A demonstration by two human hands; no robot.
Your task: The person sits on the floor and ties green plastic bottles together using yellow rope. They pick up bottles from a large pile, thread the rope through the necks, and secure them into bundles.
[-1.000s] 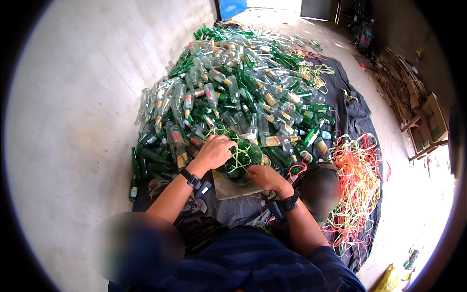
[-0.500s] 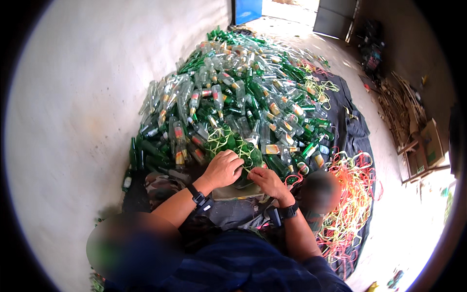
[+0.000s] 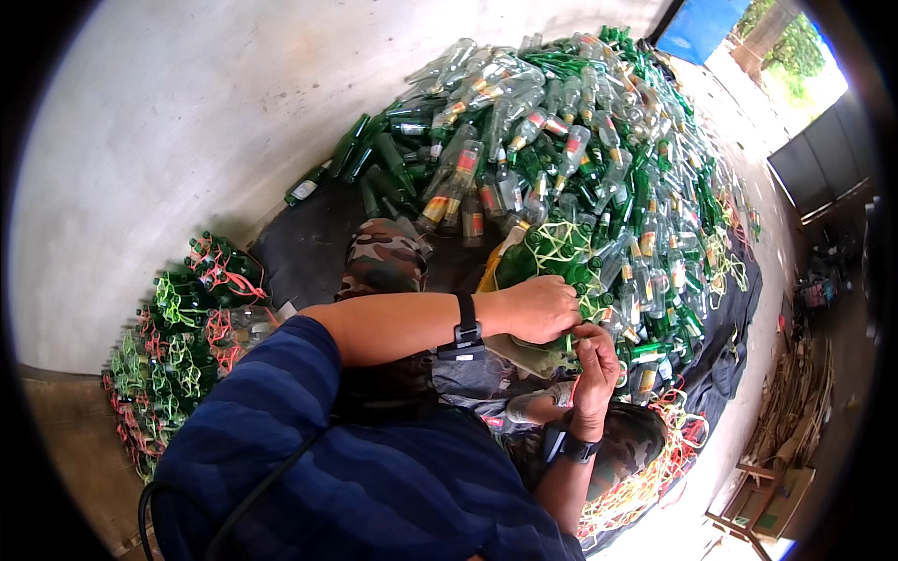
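Observation:
A bundle of green glass bottles (image 3: 520, 269) stands in front of me, bound around the necks with a pale yellow-green plastic strap (image 3: 563, 245). My left hand (image 3: 538, 310) is closed at the bundle's near side, its fingers pinched on the strap. Just right of it and slightly nearer, my right hand (image 3: 595, 366) also pinches the strap, thumb and fingers together. The two hands almost touch. Part of the strap is hidden by the fingers.
A large heap of loose green and clear bottles (image 3: 599, 140) lies beyond, on a black sheet (image 3: 309, 234). Strapped bottle bundles (image 3: 178, 346) stand at the left. Red and yellow straps (image 3: 622, 491) lie tangled at the right, near a wooden frame (image 3: 748, 496).
The view has turned, so the heap sits further right and the strapped bundles at the left show. My hands stay at the bundle, the right now below the left with its fingers raised.

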